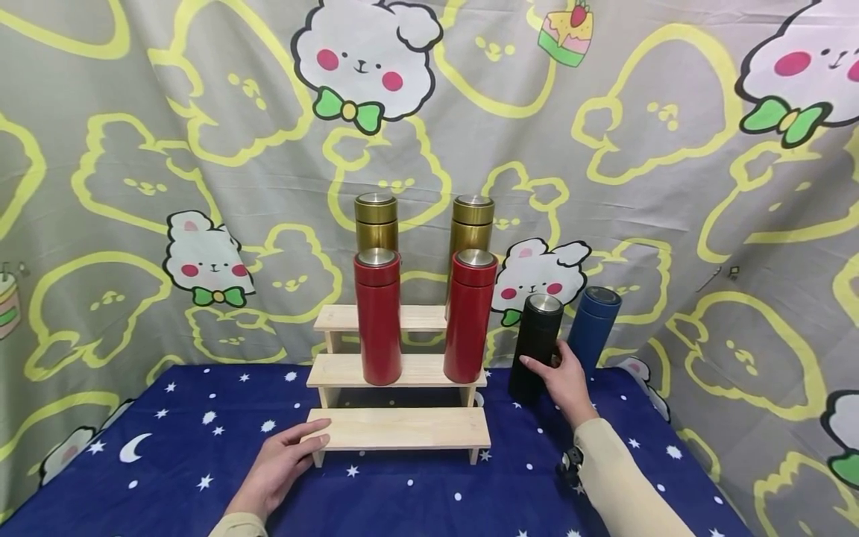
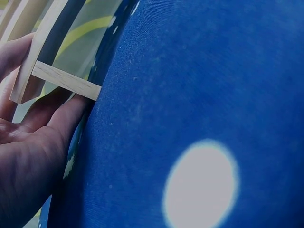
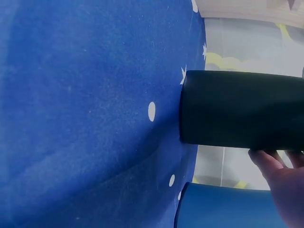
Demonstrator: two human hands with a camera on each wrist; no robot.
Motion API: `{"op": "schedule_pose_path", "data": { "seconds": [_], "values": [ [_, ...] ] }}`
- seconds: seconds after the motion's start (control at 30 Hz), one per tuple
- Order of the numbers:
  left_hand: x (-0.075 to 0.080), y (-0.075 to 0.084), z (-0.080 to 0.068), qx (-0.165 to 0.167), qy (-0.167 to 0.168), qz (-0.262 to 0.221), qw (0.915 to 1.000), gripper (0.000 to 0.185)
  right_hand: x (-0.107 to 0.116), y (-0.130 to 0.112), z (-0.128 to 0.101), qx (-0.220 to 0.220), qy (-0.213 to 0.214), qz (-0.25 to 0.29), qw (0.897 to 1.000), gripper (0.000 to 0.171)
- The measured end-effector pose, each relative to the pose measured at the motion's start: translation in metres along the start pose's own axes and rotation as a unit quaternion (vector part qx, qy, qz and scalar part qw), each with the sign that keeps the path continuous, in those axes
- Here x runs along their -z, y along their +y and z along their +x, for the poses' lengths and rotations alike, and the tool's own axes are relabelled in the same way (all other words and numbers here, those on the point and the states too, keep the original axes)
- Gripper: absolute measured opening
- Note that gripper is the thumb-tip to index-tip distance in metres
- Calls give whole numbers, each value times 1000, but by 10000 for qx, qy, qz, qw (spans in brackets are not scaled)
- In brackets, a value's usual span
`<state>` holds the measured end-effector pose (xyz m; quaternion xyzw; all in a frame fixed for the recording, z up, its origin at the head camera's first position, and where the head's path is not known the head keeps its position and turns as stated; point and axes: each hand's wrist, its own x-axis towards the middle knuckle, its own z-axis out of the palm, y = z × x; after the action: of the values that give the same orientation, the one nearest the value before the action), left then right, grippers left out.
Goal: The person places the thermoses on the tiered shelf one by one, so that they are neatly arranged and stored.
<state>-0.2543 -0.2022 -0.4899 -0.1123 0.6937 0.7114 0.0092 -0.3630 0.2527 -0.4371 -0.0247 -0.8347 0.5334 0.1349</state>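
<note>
My right hand [image 1: 567, 384] holds a black thermos bottle [image 1: 535, 350] with a silver-topped lid, thumb on its near side. The bottle leans slightly; whether its base touches the cloth I cannot tell. In the right wrist view, fingertips press the side of the black bottle [image 3: 242, 109]. My left hand [image 1: 278, 462] grips the left end of the lowest step of a three-tier wooden stand [image 1: 403, 429]. In the left wrist view, the hand [image 2: 33, 147] has its fingers around the board's end, beside a leg. Two red thermos bottles [image 1: 379, 321] [image 1: 467, 321] stand upright on the middle step.
Two gold thermos bottles [image 1: 376, 224] [image 1: 473, 224] stand on the top step, partly hidden by the red ones. A blue thermos bottle [image 1: 594, 328] stands just right of the black one. Dark blue starry cloth [image 1: 235, 447] covers the table; a patterned curtain [image 1: 268, 186] hangs behind.
</note>
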Motion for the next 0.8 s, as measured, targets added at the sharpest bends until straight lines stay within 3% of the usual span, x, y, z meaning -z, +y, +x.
{"op": "schedule_pose_path", "data": {
  "seconds": [0.8],
  "values": [
    [1, -1, 1, 26, -27, 28, 10000, 44, 18, -20, -32, 112, -317, -16, 9994, 81]
  ]
}}
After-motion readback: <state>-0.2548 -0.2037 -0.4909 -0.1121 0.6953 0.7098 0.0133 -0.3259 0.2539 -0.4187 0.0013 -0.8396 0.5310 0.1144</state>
